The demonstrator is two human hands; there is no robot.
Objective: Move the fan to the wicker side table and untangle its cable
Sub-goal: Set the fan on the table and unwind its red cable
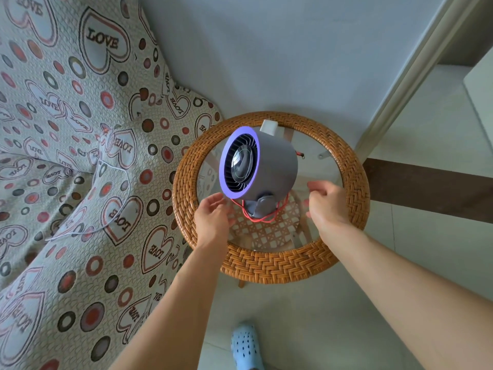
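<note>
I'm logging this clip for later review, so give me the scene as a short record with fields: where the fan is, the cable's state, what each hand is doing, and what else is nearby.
fan: stands on the glass top of the wicker side table, front tilted up and to the left
red cable: looped round the fan's base, not yet untangled
left hand: open beside the fan's purple rim, gripping nothing
right hand: fingers loosely curled near the cable; contact unclear
nearby: white cord on the patterned sofa cover
</note>
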